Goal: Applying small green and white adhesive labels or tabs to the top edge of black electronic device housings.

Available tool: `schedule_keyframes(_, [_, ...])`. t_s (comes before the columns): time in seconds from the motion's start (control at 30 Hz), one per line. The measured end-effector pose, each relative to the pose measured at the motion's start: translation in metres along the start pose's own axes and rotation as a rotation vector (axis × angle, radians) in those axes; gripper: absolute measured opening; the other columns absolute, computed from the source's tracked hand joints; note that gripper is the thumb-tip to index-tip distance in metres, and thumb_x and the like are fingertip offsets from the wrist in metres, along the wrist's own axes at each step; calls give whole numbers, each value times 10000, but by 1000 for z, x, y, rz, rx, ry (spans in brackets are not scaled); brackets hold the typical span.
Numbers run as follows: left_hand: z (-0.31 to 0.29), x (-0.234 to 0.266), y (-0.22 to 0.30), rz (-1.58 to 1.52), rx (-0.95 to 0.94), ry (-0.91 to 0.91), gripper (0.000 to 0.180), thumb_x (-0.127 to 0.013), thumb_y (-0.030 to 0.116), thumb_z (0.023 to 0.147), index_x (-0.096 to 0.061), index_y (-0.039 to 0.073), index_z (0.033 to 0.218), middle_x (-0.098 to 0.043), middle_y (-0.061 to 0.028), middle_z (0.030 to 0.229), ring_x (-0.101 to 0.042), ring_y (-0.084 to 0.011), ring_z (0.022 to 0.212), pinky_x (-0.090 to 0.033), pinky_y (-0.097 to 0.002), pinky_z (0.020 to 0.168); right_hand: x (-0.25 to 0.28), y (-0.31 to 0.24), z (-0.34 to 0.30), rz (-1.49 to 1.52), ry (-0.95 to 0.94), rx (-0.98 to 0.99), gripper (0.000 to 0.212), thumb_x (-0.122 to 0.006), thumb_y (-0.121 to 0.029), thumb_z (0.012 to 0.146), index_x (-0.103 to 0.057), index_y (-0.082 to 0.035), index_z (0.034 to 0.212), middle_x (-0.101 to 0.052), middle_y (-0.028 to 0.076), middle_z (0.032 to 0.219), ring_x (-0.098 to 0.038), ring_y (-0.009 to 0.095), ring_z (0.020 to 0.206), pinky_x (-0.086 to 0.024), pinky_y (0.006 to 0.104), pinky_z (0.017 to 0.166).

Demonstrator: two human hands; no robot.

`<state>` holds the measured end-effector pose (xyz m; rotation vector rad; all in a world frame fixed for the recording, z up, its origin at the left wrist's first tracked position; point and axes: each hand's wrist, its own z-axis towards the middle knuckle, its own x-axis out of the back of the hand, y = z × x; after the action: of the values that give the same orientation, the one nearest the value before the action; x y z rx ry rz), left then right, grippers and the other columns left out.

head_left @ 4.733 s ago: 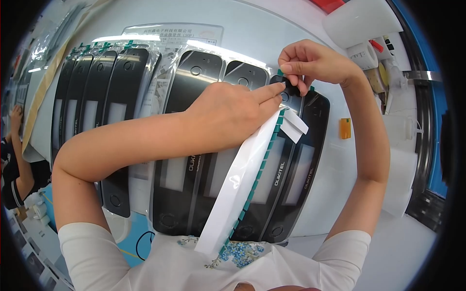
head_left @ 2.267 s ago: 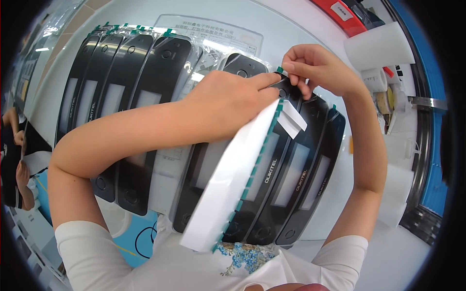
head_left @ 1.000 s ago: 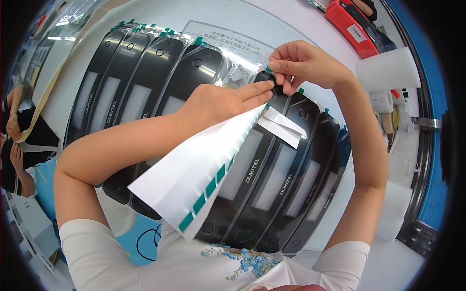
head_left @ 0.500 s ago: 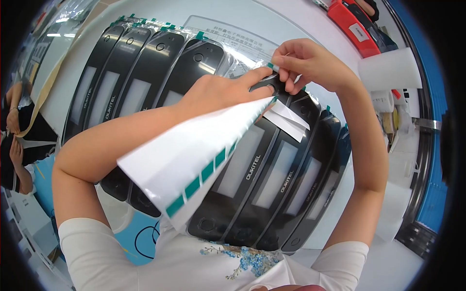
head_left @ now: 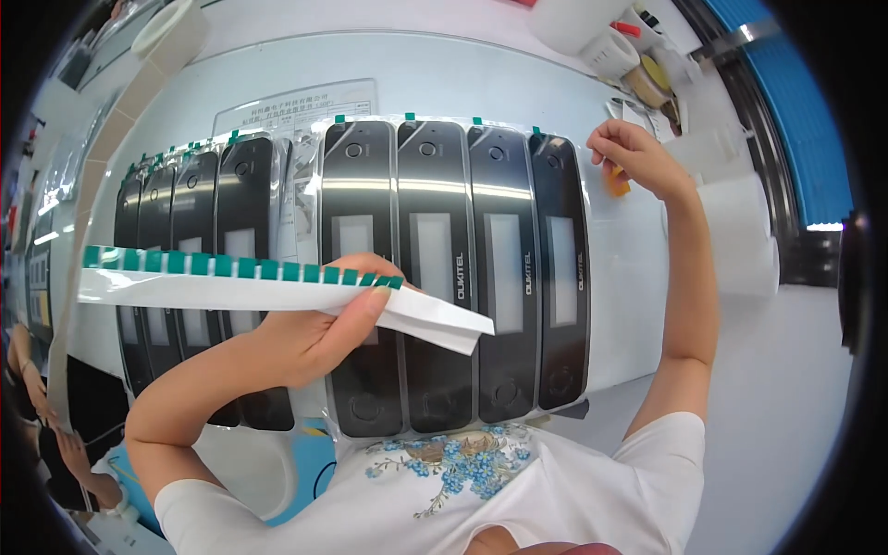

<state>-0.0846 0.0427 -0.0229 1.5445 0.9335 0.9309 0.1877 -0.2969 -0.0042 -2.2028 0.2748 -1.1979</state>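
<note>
My left hand (head_left: 314, 342) pinches a folded white backing sheet (head_left: 203, 289) edged with a row of green tape tabs. The sheet stretches left across the panels, and its short folded end sticks out to the right. Below it lie long black phone-shaped panels (head_left: 363, 190) in clear film, side by side, each with a pale window. A green tab (head_left: 477, 121) stands at the top of each panel in the right group. To the right of the rightmost panel (head_left: 561, 324), my right hand (head_left: 640, 159) is raised with curled fingers beside a small orange piece (head_left: 617, 182); whether they hold anything is unclear.
A second group of black panels (head_left: 242, 203) lies at left, partly under the sheet. Behind is a printed sheet in a clear sleeve (head_left: 356, 91). Tape rolls (head_left: 649, 79) and white rolls (head_left: 721, 208) line the right side. Another person's hands (head_left: 79, 453) show at lower left.
The view has turned. Both hands have left the top of a panel: my left swung the tabbed sheet leftward and level, and my right moved off to the right.
</note>
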Motion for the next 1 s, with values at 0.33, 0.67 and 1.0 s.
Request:
schedule_keyframes(0.33, [-3,-29,-14,-49,66,206,280,-445,235,1039,-555,14,1172,-574,-18,860,-522,-51,685,-444,-207,609,-13,5,1,161,-53,-30,298,-524,-336,984,-614,-71,880,-557,-28,718,-481,52,611,-431,221,529])
schedule_keyframes(0.67, [-4,-35,-13,62,91,244,279,-441,240,1041,-552,13,1159,-554,-18,818,-510,-60,692,-430,-228,624,-19,6,2,67,-31,-8,306,-628,-379,936,-593,-97,824,-515,-48,674,-451,37,575,-378,194,484])
schedule_keyframes(1.0, [-21,-47,-29,89,-168,304,234,-434,136,1016,-523,23,1200,-581,-68,1075,-501,-132,965,-409,-279,869,-30,-10,-26,201,-199,114,294,-644,-351,922,-591,-62,934,-596,-4,719,-569,66,566,-414,216,432])
